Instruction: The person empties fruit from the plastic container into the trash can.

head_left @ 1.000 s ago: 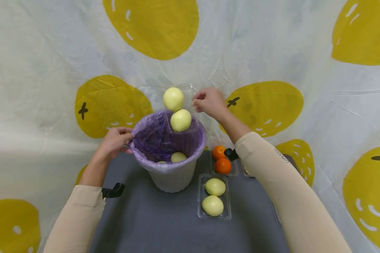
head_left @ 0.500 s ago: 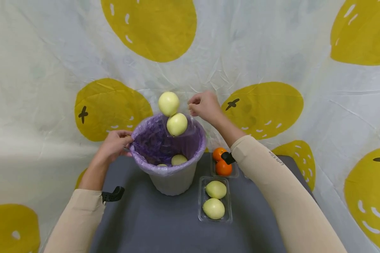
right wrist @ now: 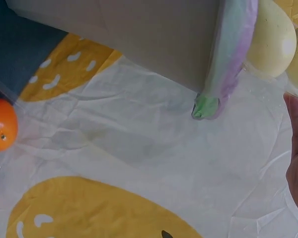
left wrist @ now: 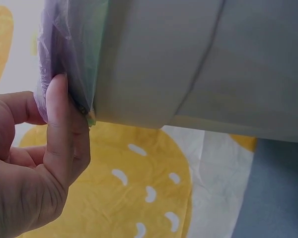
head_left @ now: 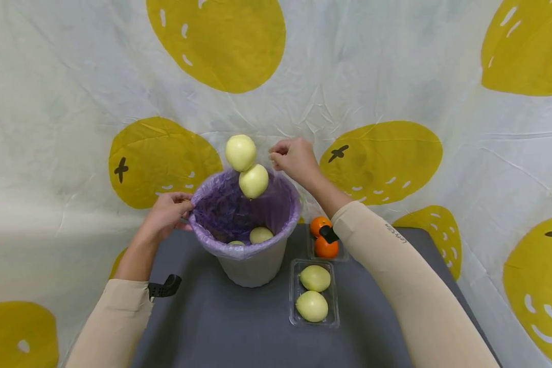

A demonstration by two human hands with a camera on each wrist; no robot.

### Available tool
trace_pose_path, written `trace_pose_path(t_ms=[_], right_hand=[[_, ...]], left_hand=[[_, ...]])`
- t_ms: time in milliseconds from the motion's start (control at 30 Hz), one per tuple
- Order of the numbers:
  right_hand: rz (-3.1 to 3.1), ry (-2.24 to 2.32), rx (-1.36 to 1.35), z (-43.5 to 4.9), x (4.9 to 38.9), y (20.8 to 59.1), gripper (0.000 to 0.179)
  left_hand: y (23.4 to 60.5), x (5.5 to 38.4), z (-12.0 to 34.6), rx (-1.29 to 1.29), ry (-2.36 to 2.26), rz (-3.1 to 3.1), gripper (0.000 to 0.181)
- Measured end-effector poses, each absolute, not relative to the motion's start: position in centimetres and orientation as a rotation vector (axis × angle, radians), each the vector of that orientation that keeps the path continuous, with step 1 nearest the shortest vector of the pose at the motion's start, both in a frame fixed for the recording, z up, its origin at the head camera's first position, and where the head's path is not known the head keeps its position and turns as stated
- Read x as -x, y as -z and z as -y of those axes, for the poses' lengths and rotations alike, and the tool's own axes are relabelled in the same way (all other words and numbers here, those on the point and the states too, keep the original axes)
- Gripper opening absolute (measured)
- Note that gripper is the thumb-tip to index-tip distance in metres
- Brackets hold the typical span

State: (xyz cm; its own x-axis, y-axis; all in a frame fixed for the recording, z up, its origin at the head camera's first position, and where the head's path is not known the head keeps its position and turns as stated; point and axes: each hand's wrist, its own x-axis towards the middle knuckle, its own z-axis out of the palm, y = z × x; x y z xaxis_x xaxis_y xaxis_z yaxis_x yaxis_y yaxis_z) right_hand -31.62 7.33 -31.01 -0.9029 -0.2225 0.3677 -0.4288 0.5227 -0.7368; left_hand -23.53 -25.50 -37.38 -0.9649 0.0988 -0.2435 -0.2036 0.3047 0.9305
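Observation:
My left hand (head_left: 167,212) grips the rim of a pale bin (head_left: 253,266) on its left side, over the purple bag (head_left: 221,204) lining it. The left wrist view has the thumb and fingers about that rim. Above the bin's opening, my right hand (head_left: 294,158) pinches the edge of a clear plastic tray (right wrist: 263,78), tilted and barely visible. Two round pale-yellow fruits, an upper fruit (head_left: 240,152) and a lower fruit (head_left: 253,181), are with this tray. Down in the bag lies another pale fruit (head_left: 260,235), with part of a second beside it.
Right of the bin, a clear tray (head_left: 294,319) with two pale-yellow fruits stands on the dark table (head_left: 221,332). Behind it, another tray holds two orange fruits (head_left: 326,247), partly behind the right sleeve. A fruit-print curtain (head_left: 372,66) hangs at the back.
My right hand has moved left and slightly down, carrying the tray and its two fruits further over the bin. The tray has tilted more. My left hand keeps its grip on the rim.

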Motion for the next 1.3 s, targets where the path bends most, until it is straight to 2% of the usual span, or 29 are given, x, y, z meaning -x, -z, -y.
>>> trace_pose_path(t_ms=[1300], right_hand=[[2.449, -1.239, -0.571, -6.34, 31.61, 31.84, 0.016]], left_hand=[[36.73, 23.19, 25.46, 0.118, -1.727, -2.310, 0.050]])
